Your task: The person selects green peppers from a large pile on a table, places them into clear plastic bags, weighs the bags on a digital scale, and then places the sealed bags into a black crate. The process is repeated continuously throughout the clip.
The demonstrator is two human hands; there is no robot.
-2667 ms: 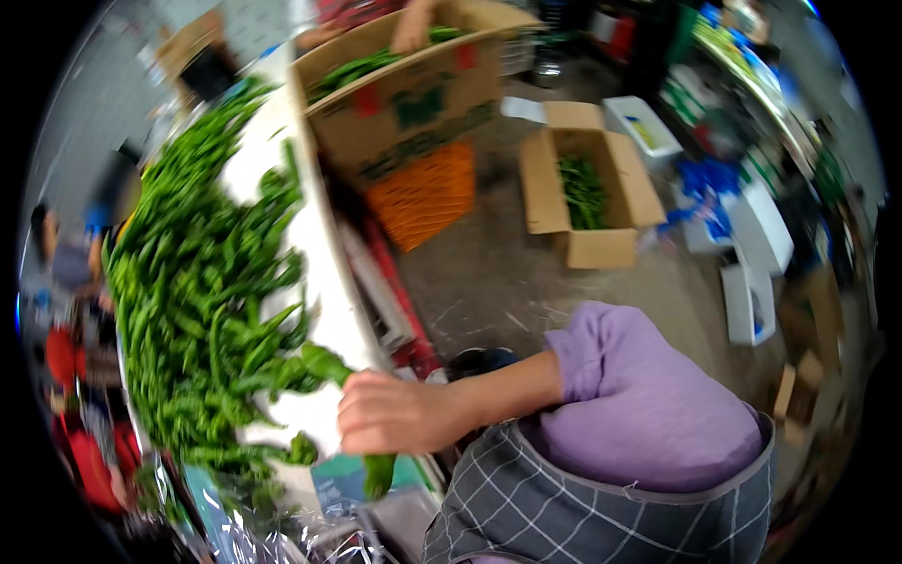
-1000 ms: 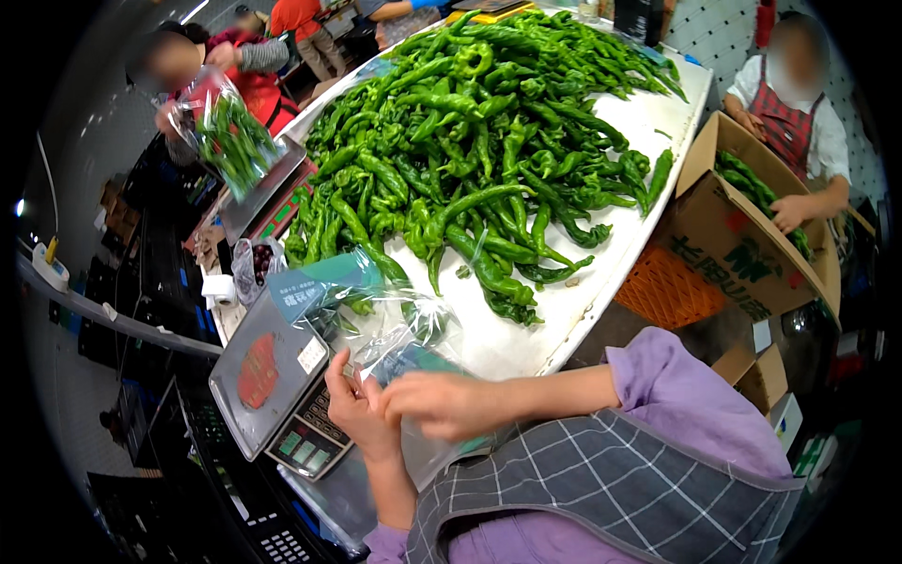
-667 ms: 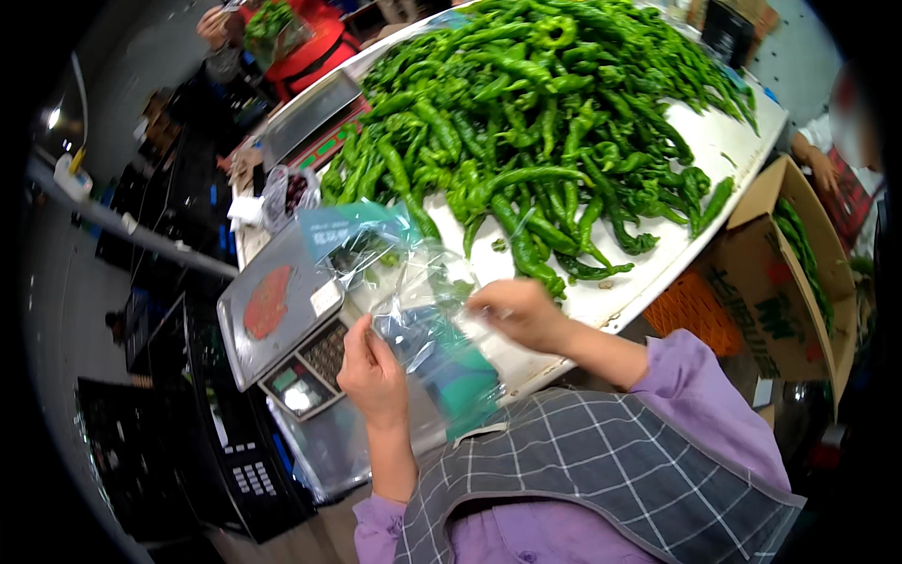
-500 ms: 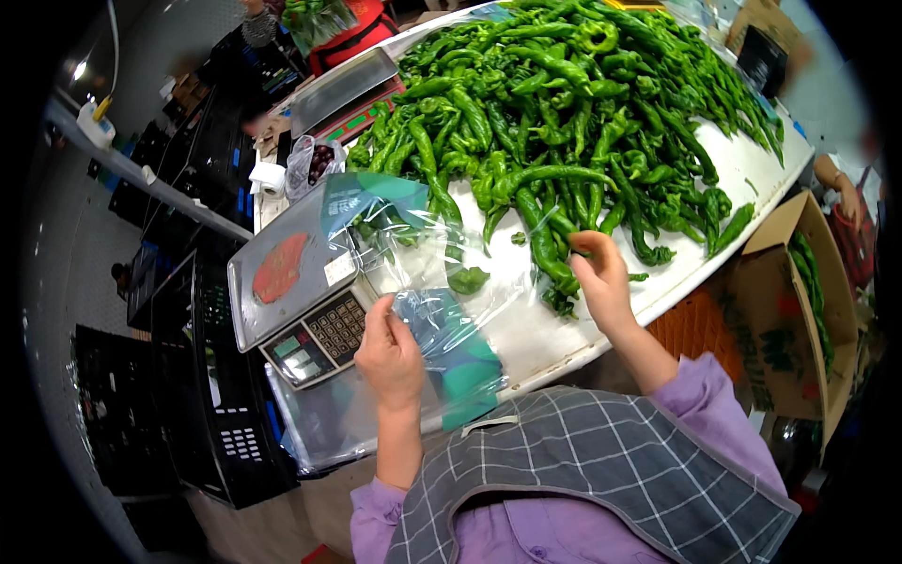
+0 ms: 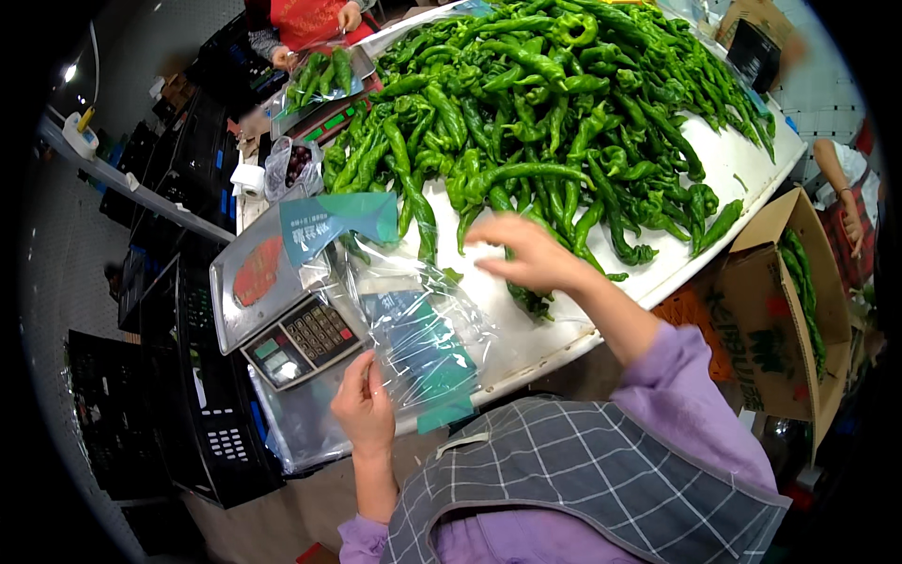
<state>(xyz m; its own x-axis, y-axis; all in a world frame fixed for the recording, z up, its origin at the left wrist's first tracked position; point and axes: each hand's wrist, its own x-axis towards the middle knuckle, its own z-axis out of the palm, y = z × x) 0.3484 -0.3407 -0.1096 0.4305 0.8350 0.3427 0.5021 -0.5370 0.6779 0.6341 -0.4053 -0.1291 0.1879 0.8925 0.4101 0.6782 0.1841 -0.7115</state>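
Observation:
My left hand, closed in a pinch, grips the near edge of a clear plastic bag with green and blue printed parts. The bag lies loosely across the front of the table, beside the keypad of a weighing scale. My right hand hovers over the bag's far right side, its fingers apart and pointing left, with nothing seen in them. Just beyond it spreads a big heap of long green peppers; the hand hides a few of them. A red patch marks the scale's metal pan.
A second scale carries a bag of peppers, near a co-worker in a red apron. Dark red fruit sits bagged beside a white roll. An open carton stands right; black crates stand left.
My right hand has swung left from the table's front right toward the bag, which now hangs slacker. The co-worker's bag of peppers has come onto the far scale.

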